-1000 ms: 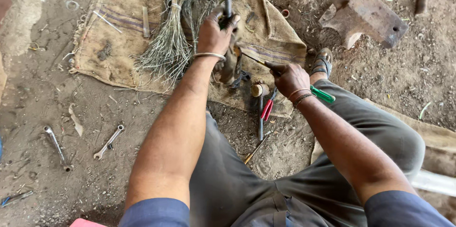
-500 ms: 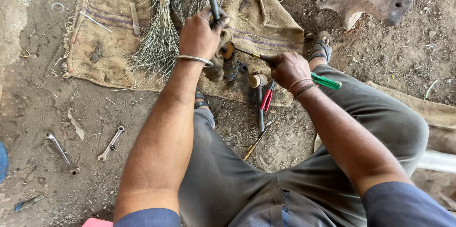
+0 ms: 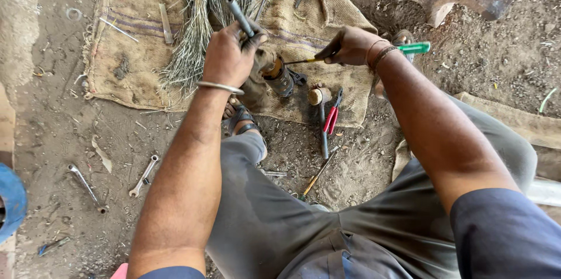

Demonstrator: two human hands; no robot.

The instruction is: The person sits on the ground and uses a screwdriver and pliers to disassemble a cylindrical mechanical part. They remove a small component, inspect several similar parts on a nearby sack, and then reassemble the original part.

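Since before, right hand (image 3: 350, 45) has risen toward upper centre, pinching a thin tool (image 3: 304, 61). Left hand (image 3: 229, 57) grips a grey rod (image 3: 239, 16) (fist closed) over burlap sacking (image 3: 128, 63) on dirt ground (image 3: 52, 139).

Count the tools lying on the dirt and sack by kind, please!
Wrenches: 2
Red-handled pliers: 1
Hammer: 1
Yellow-handled screwdriver on the dirt: 1
Total: 5
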